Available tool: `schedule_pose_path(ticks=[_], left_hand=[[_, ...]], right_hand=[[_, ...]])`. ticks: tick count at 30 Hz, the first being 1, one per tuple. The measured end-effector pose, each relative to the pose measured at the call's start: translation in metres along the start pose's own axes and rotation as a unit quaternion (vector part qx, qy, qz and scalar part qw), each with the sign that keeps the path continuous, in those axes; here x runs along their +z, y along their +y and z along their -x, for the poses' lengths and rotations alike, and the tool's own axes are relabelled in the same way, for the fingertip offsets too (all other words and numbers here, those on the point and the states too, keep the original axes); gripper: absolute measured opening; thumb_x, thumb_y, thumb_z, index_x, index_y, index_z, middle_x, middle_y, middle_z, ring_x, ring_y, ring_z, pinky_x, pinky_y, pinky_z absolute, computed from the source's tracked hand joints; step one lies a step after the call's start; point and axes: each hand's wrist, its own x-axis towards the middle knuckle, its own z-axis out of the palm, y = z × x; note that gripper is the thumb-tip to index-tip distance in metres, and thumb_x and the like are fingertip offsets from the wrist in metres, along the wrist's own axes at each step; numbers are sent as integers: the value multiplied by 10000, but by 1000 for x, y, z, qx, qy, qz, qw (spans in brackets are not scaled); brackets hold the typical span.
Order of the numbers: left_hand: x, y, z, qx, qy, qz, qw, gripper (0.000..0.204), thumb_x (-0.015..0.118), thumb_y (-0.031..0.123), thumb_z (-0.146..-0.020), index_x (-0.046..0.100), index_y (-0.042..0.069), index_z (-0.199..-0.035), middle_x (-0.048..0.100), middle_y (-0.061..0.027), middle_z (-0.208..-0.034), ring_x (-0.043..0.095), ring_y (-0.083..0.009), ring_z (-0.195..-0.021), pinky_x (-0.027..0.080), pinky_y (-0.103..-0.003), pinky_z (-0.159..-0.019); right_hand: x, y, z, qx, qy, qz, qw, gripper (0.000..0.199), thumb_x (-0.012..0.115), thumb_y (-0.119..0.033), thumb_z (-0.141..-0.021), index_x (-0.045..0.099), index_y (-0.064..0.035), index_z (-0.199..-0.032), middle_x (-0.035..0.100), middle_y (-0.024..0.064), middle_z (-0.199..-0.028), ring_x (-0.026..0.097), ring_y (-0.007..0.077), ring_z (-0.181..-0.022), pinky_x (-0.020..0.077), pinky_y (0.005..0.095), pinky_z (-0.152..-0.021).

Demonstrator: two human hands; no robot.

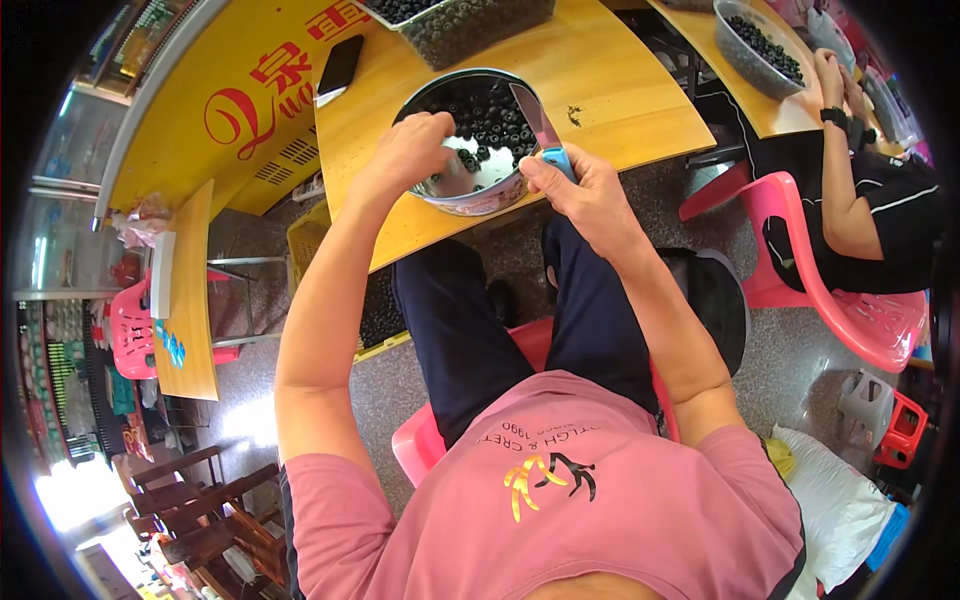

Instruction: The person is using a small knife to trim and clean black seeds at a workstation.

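Note:
A round metal basin with a patterned outer wall stands at the near edge of the wooden table. Inside it lie many small, round, black pieces, too small for me to tell their kind; the pale bottom shows on the near side. My right hand is closed around the blue handle of a knife, at the basin's right rim. The blade points up and away over the rim. Over the basin's left side is my left hand, its fingers curled together; whatever they hold is hidden.
Beyond the basin, a clear plastic tub is full of similar black pieces. A dark phone lies at the table's far left. On the right, a person sits on a pink chair by another table, near another tub.

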Motion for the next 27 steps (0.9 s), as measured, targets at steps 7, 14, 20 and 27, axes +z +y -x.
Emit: schedule_pose_path(ticks=[7, 14, 20, 27], left_hand=[[-40, 37, 7, -25, 60, 322, 945, 175, 649, 121, -864, 665, 16, -1003, 664, -58, -784, 613, -127, -678, 477, -255, -621], [-63, 25, 72, -71, 172, 422, 887, 158, 646, 73, -890, 664, -6, -1026, 648, -19, -811, 567, -64, -672, 452, -200, -617], [-47, 2, 128, -157, 191, 443, 861, 172, 648, 85, -899, 652, -24, -1032, 650, -20, -849, 577, -63, -703, 432, -190, -632], [-30, 13, 159, -252, 181, 387, 868, 154, 635, 84, -909, 652, -26, -1016, 635, -13, -806, 573, -59, -690, 437, -192, -627]], right_hand=[[-6, -13, 11, -26, 9, 3, 1000, 295, 624, -235, -937, 554, -46, -1153, 585, -11, -828, 399, 5, -587, 321, 169, -513], [-12, -110, 47, -313, 64, -39, 947, 519, 481, -20, -940, 332, -98, -1431, 593, 125, -969, 407, 69, -572, 361, 202, -506], [-249, -91, 162, -255, 8, -17, 967, 447, 480, -30, -941, 379, -98, -1371, 599, 117, -959, 434, 91, -592, 375, 216, -524], [-498, -2, 255, -220, -74, -60, 971, 349, 479, -44, -943, 445, -99, -1286, 609, 106, -945, 471, 122, -620, 395, 234, -548]])
